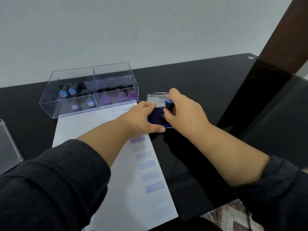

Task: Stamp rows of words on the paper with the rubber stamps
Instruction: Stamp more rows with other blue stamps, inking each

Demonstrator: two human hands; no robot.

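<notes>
Rubber stamp (pixel 169 105), black body with blue cap, sits in your right hand (pixel 181 112), fingers curled around it, its base down on the blue ink pad (pixel 157 120). Ink pad lies on the black desk (pixel 208 90) just right of the paper (pixel 86 129), toward the desk's far edge; its open lid (pixel 157 98) stands behind, label reads "Artline", smaller print too blurred. Your left hand (pixel 141 119) rests on the pad's left side, fingers straight along its far left corner, thumb along its near edge, nothing gripped.

Paper runs from the far edge area down to the near edge, partly covered by your left forearm and dark sleeve (pixel 50 185). Readable stamps in blue down its right margin: "FRAGILE" near the top, "FRAGILE" again below your left hand, then several "AMENDED" in a column, some faint. Lowest prints too pale to read.

Clear plastic box (pixel 90 90) stands at the paper's far end, touching its top edge, divided into compartments; blue-capped stamps (pixel 71 91) left, purple-capped stamps (pixel 121 96) right. Another clear plastic piece (pixel 8 147) at the desk's left edge. Patterned rug (pixel 233 215) shows past the near right corner.
</notes>
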